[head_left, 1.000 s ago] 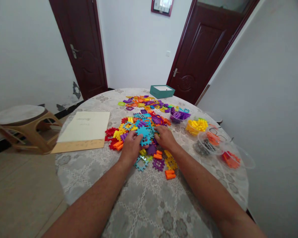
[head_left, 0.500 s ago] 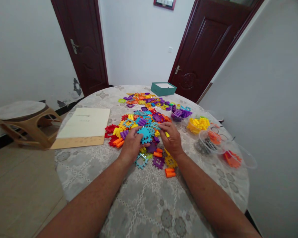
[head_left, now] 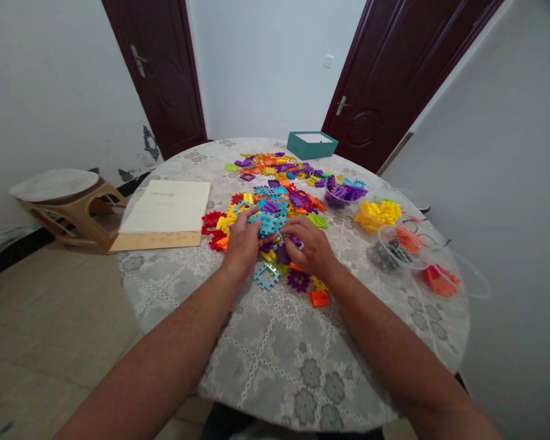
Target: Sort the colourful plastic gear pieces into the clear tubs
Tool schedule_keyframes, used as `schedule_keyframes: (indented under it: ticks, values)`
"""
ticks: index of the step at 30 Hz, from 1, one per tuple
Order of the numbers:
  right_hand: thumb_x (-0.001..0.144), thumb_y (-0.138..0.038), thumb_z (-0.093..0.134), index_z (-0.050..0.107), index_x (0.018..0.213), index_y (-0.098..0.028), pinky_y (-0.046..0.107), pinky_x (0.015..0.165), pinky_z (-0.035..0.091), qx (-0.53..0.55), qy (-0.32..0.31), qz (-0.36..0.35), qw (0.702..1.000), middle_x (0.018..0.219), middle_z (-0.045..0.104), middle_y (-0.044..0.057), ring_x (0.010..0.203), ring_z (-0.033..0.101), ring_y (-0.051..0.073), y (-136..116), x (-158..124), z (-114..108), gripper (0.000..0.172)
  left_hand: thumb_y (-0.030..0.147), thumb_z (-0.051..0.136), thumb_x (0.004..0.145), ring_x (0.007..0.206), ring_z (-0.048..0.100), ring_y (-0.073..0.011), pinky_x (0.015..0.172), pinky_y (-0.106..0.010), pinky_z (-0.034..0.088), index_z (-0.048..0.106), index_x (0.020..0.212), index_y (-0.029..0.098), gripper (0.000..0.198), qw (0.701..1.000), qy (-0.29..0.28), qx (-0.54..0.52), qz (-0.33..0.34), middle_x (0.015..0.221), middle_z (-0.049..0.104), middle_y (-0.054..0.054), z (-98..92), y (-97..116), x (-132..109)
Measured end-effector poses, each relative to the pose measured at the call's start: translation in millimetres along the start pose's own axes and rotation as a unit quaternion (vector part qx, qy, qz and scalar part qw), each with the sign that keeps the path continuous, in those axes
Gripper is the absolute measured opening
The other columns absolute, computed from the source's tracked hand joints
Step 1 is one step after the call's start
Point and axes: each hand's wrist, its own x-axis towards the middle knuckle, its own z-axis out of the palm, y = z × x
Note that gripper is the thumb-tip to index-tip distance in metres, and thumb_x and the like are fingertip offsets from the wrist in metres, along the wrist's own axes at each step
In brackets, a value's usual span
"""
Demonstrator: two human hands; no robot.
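Note:
My left hand [head_left: 242,241] is closed around the left side of a light blue toothed building piece [head_left: 269,223], thumb on top. My right hand [head_left: 310,244] has its fingers bent in a pinch at the right edge of the same piece; whether it holds a second part there is hidden. Beneath and behind both hands spreads a heap of plastic building pieces in red [head_left: 212,221], yellow, purple and orange. Closer to me lie a light blue square frame piece [head_left: 266,276], a purple window piece [head_left: 298,280] and an orange piece [head_left: 319,298].
A round table with a patterned cloth [head_left: 266,342] carries everything. Clear tubs with purple [head_left: 346,190], yellow [head_left: 378,215] and grey [head_left: 392,252] pieces stand right. Farther back are a green box [head_left: 312,145] and more pieces. Paper [head_left: 167,208] lies left, near a stool [head_left: 73,208].
The view has tilted down and shifted slightly left. My right hand has turned inward, its fingers now more bent against the light blue piece, which my left hand still holds.

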Motion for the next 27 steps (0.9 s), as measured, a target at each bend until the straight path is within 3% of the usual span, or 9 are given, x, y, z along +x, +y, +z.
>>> schedule_keyframes:
  ticks: [2, 5, 9, 14, 17, 20, 23, 25, 27]
  values:
    - [0.093, -0.014, 0.061, 0.068, 0.113, -0.022, 0.037, 0.092, 0.055, 0.004, -0.128, -0.001, 0.992, 0.111, 0.067, 0.008, 0.103, 0.065, 0.020, -14, 4, -8, 0.023, 0.021, 0.060, 0.086, 0.084, 0.067, -0.0156, 0.068, -0.030, 0.065, 0.062, 0.125, 0.024, 0.039, 0.999, 0.022, -0.023, 0.009, 0.105, 0.065, -0.006, -1.3, 2, 2]
    - [0.090, -0.015, 0.064, 0.066, 0.122, -0.023, 0.036, 0.094, 0.054, -0.016, -0.290, -0.007, 0.957, 0.130, 0.064, 0.008, 0.112, 0.064, 0.021, -35, 1, -10, 0.032, 0.020, 0.059, 0.084, 0.082, 0.066, -0.0147, 0.067, -0.030, 0.065, 0.063, 0.122, 0.023, 0.039, 0.999, 0.031, -0.042, 0.004, 0.103, 0.064, -0.005, -0.7, 5, 3]
    - [0.087, -0.015, 0.064, 0.063, 0.130, -0.022, 0.034, 0.084, 0.055, -0.067, -0.363, -0.004, 0.929, 0.142, 0.059, 0.010, 0.104, 0.066, 0.022, -47, -16, 5, 0.044, 0.020, 0.059, 0.082, 0.082, 0.064, -0.0136, 0.067, -0.028, 0.065, 0.066, 0.116, 0.021, 0.035, 0.999, 0.029, -0.040, -0.016, 0.100, 0.063, -0.005, 2.5, 8, 0]
    - [0.085, -0.021, 0.069, 0.065, 0.126, -0.025, 0.032, 0.074, 0.055, -0.067, -0.294, 0.016, 0.953, 0.130, 0.063, 0.010, 0.091, 0.066, 0.021, -42, -29, 8, 0.041, 0.022, 0.061, 0.084, 0.081, 0.063, -0.0141, 0.069, -0.031, 0.066, 0.066, 0.115, 0.018, 0.031, 0.998, 0.006, -0.035, -0.049, 0.096, 0.062, -0.004, 1.2, 8, -1]
    - [0.086, -0.024, 0.070, 0.060, 0.133, -0.027, 0.035, 0.083, 0.057, -0.016, -0.250, 0.019, 0.968, 0.131, 0.061, 0.009, 0.102, 0.065, 0.022, -38, -27, -8, 0.048, 0.029, 0.064, 0.088, 0.087, 0.065, -0.0157, 0.071, -0.033, 0.065, 0.066, 0.114, 0.018, 0.028, 0.997, -0.021, -0.052, -0.050, 0.103, 0.065, -0.005, -0.3, 7, 0]
    - [0.088, -0.024, 0.070, 0.055, 0.138, -0.029, 0.039, 0.093, 0.056, 0.019, -0.140, 0.034, 0.989, 0.134, 0.058, 0.009, 0.115, 0.062, 0.024, -31, -24, -20, 0.052, 0.038, 0.064, 0.091, 0.090, 0.067, -0.0171, 0.070, -0.030, 0.063, 0.066, 0.115, 0.019, 0.031, 0.995, -0.053, -0.066, -0.054, 0.109, 0.067, -0.007, 0.1, 6, -1]
    - [0.090, -0.025, 0.071, 0.056, 0.136, -0.027, 0.041, 0.091, 0.058, -0.007, 0.008, 0.089, 0.996, 0.133, 0.056, 0.012, 0.115, 0.061, 0.026, -21, -24, -18, 0.049, 0.037, 0.068, 0.088, 0.091, 0.068, -0.0184, 0.068, -0.028, 0.060, 0.064, 0.125, 0.019, 0.041, 0.991, -0.091, -0.050, -0.078, 0.112, 0.069, -0.008, 2.3, 6, -6]
    - [0.090, -0.025, 0.071, 0.057, 0.135, -0.026, 0.043, 0.091, 0.059, -0.032, 0.049, 0.111, 0.992, 0.132, 0.056, 0.013, 0.115, 0.061, 0.027, -17, -26, -11, 0.047, 0.032, 0.071, 0.084, 0.095, 0.069, -0.0201, 0.072, -0.029, 0.060, 0.061, 0.132, 0.020, 0.051, 0.987, -0.129, -0.018, -0.097, 0.119, 0.069, -0.009, 4.0, 7, -11]
    - [0.090, -0.024, 0.070, 0.057, 0.135, -0.026, 0.044, 0.095, 0.058, -0.051, 0.043, 0.112, 0.991, 0.131, 0.056, 0.013, 0.117, 0.060, 0.027, -15, -28, -4, 0.047, 0.028, 0.073, 0.080, 0.101, 0.070, -0.0224, 0.078, -0.031, 0.060, 0.060, 0.137, 0.022, 0.060, 0.981, -0.163, 0.036, -0.100, 0.126, 0.069, -0.010, 5.2, 7, -17]
